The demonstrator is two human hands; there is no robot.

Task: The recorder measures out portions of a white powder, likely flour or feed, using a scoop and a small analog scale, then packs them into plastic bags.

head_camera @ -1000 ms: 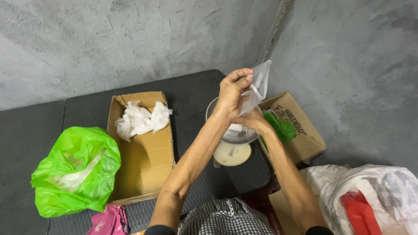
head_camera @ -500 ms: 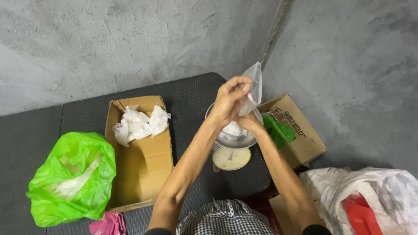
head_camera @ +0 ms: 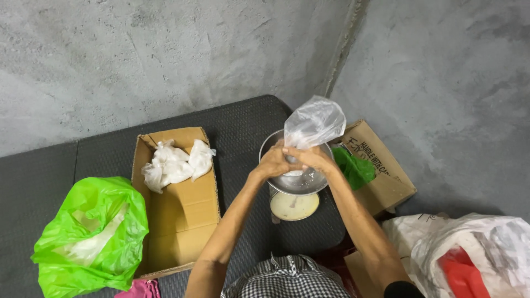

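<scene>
Clear plastic bag (head_camera: 313,122): neck clamped in left hand (head_camera: 274,161) and right hand (head_camera: 312,158) grip, above metal bowl (head_camera: 295,182); cardboard boxes flank closely.

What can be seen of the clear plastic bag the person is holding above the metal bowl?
The clear plastic bag is thin, see-through film, puffed up and crinkled at its top. Its lower part is gathered in the left hand and the right hand, which grip it from either side. Something white shows through near the grip. It is held upright just over the metal bowl; whether it touches the bowl cannot be told.
</scene>
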